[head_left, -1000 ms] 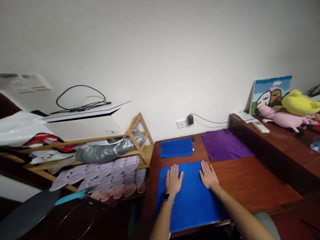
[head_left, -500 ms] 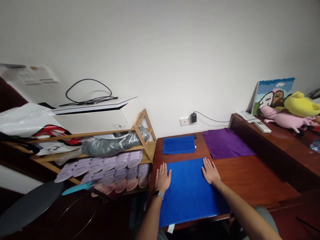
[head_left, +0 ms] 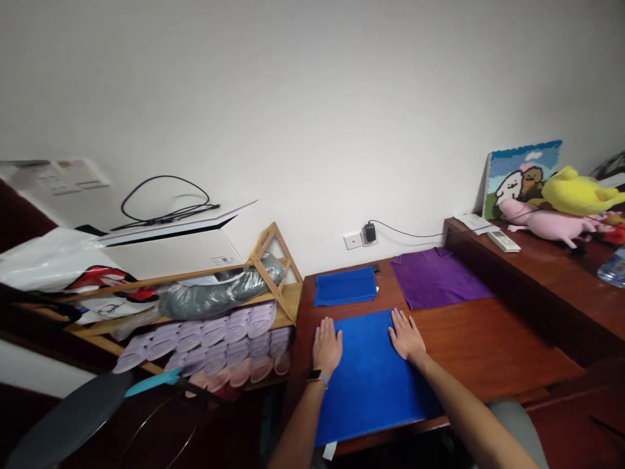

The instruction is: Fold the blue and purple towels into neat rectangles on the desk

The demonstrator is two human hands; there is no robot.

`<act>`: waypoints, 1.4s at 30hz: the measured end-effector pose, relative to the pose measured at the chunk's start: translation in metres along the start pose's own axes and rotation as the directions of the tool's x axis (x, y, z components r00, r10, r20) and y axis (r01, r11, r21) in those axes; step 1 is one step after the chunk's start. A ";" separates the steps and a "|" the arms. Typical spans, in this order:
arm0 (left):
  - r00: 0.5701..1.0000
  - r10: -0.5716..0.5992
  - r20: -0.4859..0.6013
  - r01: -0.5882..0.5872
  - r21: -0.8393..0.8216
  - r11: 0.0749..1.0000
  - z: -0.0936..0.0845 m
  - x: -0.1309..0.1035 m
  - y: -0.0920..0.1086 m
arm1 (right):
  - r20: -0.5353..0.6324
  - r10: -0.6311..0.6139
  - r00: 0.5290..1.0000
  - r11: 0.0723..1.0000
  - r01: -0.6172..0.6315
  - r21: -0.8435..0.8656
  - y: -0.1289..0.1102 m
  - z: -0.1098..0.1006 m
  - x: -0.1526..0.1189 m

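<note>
A blue cloth (head_left: 374, 384) lies spread flat on the wooden table, its near edge at the table's front and a white tag sticking out at the lower left. My left hand (head_left: 327, 348) rests flat on its upper left corner, fingers stretched out. On the upper right corner lies my right hand (head_left: 407, 335), palm down with the fingers extended. Behind it sits a smaller folded blue cloth (head_left: 346, 286). To the right of that, a purple cloth (head_left: 439, 280) is laid out, its far corners turned over. Neither hand grips anything.
A wooden rack (head_left: 288, 296) with lilac and pink slippers (head_left: 239, 326) and a white box (head_left: 170, 251) stands left. On the raised ledge at right are a remote (head_left: 504, 241), plush toys (head_left: 547, 221) and a bottle (head_left: 612, 268). A black charger (head_left: 370, 231) is plugged into the wall.
My left hand has shifted slightly right, further onto the blue cloth's corner. My right hand stays at its corner. The camera view has tilted a little.
</note>
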State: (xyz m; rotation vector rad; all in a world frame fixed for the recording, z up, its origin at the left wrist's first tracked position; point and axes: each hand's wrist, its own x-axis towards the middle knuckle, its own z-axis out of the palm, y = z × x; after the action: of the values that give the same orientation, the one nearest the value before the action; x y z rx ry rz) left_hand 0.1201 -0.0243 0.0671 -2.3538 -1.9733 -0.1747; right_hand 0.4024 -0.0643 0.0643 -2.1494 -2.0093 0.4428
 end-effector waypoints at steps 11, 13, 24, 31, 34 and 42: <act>0.954 0.296 0.049 -0.282 -0.192 0.940 0.018 0.005 0.127 | 0.002 -0.022 1.000 1.000 0.022 -0.010 0.003 0.001 0.002; 0.980 0.193 0.058 -0.184 -0.135 0.974 0.015 0.004 0.078 | -0.009 -0.007 1.000 1.000 0.007 0.007 0.003 0.002 0.002; 0.998 -0.055 0.019 0.055 -0.006 0.998 0.017 -0.012 -0.059 | -0.012 -0.008 1.000 1.000 0.008 -0.027 0.006 0.010 0.004; 0.998 -0.053 0.016 0.053 -0.011 0.999 0.014 -0.012 -0.056 | -0.009 0.000 1.000 0.998 0.000 -0.056 0.004 0.007 0.002; 0.999 -0.042 0.024 0.041 0.038 0.998 0.007 -0.008 -0.053 | -0.006 0.002 1.000 0.999 -0.002 -0.048 0.003 0.006 0.002; 0.977 0.206 -0.061 -0.212 -0.128 0.969 -0.005 0.009 0.072 | -0.018 -0.010 1.000 1.000 0.009 -0.006 0.002 0.004 0.003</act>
State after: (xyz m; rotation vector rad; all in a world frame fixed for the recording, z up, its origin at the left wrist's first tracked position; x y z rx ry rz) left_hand 0.1921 -0.0283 0.0753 -2.5939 -1.7281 -0.3582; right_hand 0.4034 -0.0622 0.0590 -2.1387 -2.0132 0.4153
